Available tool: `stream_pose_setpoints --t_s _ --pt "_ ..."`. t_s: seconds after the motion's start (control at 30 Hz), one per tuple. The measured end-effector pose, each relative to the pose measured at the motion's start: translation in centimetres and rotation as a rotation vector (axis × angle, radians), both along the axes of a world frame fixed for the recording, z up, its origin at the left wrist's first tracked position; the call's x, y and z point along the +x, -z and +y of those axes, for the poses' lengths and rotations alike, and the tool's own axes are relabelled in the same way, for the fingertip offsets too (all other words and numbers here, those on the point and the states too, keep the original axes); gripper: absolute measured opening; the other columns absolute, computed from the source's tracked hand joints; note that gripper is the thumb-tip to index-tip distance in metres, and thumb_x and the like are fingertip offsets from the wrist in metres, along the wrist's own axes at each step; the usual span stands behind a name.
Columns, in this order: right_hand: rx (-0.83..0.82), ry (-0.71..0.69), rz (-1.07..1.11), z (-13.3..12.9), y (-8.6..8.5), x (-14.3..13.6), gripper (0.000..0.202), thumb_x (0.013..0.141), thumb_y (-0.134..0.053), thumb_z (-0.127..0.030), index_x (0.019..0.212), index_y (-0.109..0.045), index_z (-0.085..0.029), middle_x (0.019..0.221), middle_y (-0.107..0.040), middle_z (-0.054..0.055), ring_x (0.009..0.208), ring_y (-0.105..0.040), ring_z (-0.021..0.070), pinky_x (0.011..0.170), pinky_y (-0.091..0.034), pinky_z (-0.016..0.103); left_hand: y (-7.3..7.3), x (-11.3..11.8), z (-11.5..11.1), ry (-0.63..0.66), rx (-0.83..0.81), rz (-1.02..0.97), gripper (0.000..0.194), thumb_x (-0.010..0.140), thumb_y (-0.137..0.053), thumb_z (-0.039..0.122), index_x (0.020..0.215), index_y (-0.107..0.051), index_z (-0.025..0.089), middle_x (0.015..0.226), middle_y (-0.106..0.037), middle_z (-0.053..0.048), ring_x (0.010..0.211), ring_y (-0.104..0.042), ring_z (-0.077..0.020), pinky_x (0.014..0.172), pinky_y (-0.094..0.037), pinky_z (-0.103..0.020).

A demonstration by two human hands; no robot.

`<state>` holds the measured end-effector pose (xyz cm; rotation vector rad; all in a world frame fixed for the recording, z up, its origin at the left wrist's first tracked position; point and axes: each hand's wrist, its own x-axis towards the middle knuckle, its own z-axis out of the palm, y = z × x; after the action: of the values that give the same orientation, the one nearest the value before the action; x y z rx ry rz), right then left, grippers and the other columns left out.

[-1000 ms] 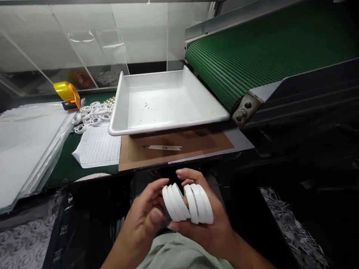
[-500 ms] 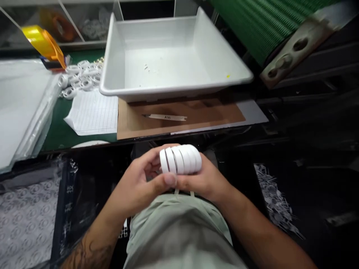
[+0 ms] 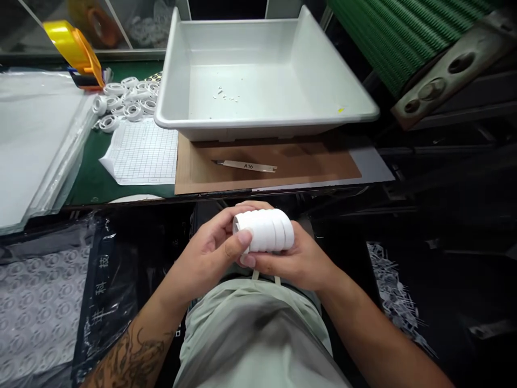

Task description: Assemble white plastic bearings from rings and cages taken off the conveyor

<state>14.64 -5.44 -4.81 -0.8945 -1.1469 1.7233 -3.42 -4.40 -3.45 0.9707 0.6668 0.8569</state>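
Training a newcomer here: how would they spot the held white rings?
Find the big white tray, then look below it to the left hand and right hand. They hold the white rings, lined up like a ribbed tube, unlike the loose rings heaped left of the tray.

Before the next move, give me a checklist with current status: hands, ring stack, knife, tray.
1. Left hand on the stack of white rings: ok, at its left end, thumb pressed on it.
2. Right hand supporting the stack: ok, at its right end.
3. Knife out of the hands: ok, lying on the brown board.
4. Tray free of debris: not ok, small white scraps inside.
5. Stack's far side undamaged: cannot tell, hidden.
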Motion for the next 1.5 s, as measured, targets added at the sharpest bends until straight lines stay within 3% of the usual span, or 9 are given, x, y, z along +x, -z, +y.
stream_pose_setpoints --t_s 0.33,0.5,0.67,0.87,1.03,1.2,1.33,1.4,1.5 --pt "0.252 -0.03 -0.027 -0.5 2.2 0.8 0.081 0.083 -0.097 -0.045 0.149 -0.056 -0.021 0.133 -0.063 0.012 0.111 -0.067 0.0305 0.091 -0.063 0.04 -0.6 -0.3 -2.0 0.03 -0.161 0.167 0.052 0.088 -0.088 0.04 0.134 -0.065 0.029 0.117 -0.072 -0.003 0.1 -0.067 -0.0168 0.086 -0.056 -0.023" --pt "0.545 0.027 -0.196 -0.6 3.0 1.3 0.076 0.095 -0.088 -0.054 0.155 -0.051 -0.026 0.146 -0.055 0.013 0.133 -0.057 0.0373 0.116 -0.052 0.056 -0.5 -0.2 -2.3 0.008 -0.196 0.197 0.063 0.083 -0.091 0.048 0.135 -0.063 0.028 0.121 -0.072 -0.005 0.106 -0.066 -0.0212 0.088 -0.054 -0.027" --pt "0.677 0.041 -0.316 -1.1 2.7 1.3 0.07 0.105 -0.079 -0.048 0.161 -0.043 -0.029 0.15 -0.051 0.013 0.134 -0.056 0.035 0.12 -0.049 0.055 -0.2 0.3 -2.5 0.011 -0.221 0.175 0.059 0.084 -0.088 0.054 0.129 -0.067 0.022 0.11 -0.072 -0.005 0.098 -0.066 -0.02 0.085 -0.054 -0.027" --pt "0.578 -0.021 -0.235 -1.1 3.1 1.4 0.08 0.098 -0.078 -0.066 0.157 -0.046 -0.023 0.148 -0.051 0.016 0.132 -0.057 0.0372 0.117 -0.05 0.057 -0.8 0.2 -3.2 -0.001 -0.202 0.383 0.064 0.077 -0.094 0.04 0.133 -0.066 0.024 0.109 -0.072 -0.004 0.095 -0.067 -0.0204 0.079 -0.053 -0.026" --pt "0.491 -0.042 -0.168 -1.1 3.3 1.3 0.084 0.091 -0.087 -0.065 0.154 -0.051 -0.023 0.14 -0.057 0.015 0.127 -0.06 0.0378 0.111 -0.056 0.053 -1.4 0.1 -3.3 0.006 -0.186 0.394 0.066 0.069 -0.099 0.032 0.129 -0.07 0.027 0.11 -0.072 -0.003 0.096 -0.067 -0.0216 0.079 -0.052 -0.026" --pt "0.674 -0.013 -0.23 -1.0 2.6 1.4 0.07 0.104 -0.075 -0.061 0.158 -0.047 -0.026 0.147 -0.054 0.013 0.129 -0.058 0.0347 0.115 -0.051 0.051 -1.2 0.0 -3.3 0.036 -0.176 0.27 0.057 0.076 -0.094 0.035 0.129 -0.072 0.03 0.113 -0.073 -0.002 0.096 -0.066 -0.02 0.08 -0.052 -0.025" --pt "0.815 0.018 -0.389 -1.0 2.0 1.6 0.061 0.111 -0.066 -0.043 0.163 -0.039 -0.026 0.148 -0.053 0.013 0.133 -0.053 0.0333 0.117 -0.047 0.049 -0.9 0.1 -3.2 0.0 -0.202 0.223 0.048 0.076 -0.095 0.032 0.12 -0.075 0.029 0.103 -0.073 0.0 0.089 -0.065 -0.0171 0.075 -0.052 -0.022" --pt "0.775 0.013 -0.389 -1.1 1.9 1.6 0.066 0.108 -0.07 -0.042 0.163 -0.037 -0.028 0.15 -0.051 0.012 0.134 -0.052 0.0335 0.118 -0.046 0.05 -0.9 0.2 -3.3 -0.041 -0.209 0.276 0.052 0.073 -0.097 0.029 0.12 -0.074 0.03 0.101 -0.072 0.001 0.088 -0.065 -0.0172 0.075 -0.053 -0.023" --pt "0.58 -0.04 -0.292 -1.3 2.0 1.4 0.082 0.099 -0.079 -0.058 0.162 -0.038 -0.026 0.149 -0.05 0.014 0.133 -0.055 0.036 0.117 -0.047 0.053 -0.9 0.2 -3.6 -0.071 -0.165 0.39 0.063 0.072 -0.098 0.032 0.128 -0.071 0.031 0.117 -0.072 -0.003 0.098 -0.067 -0.0217 0.083 -0.055 -0.028"
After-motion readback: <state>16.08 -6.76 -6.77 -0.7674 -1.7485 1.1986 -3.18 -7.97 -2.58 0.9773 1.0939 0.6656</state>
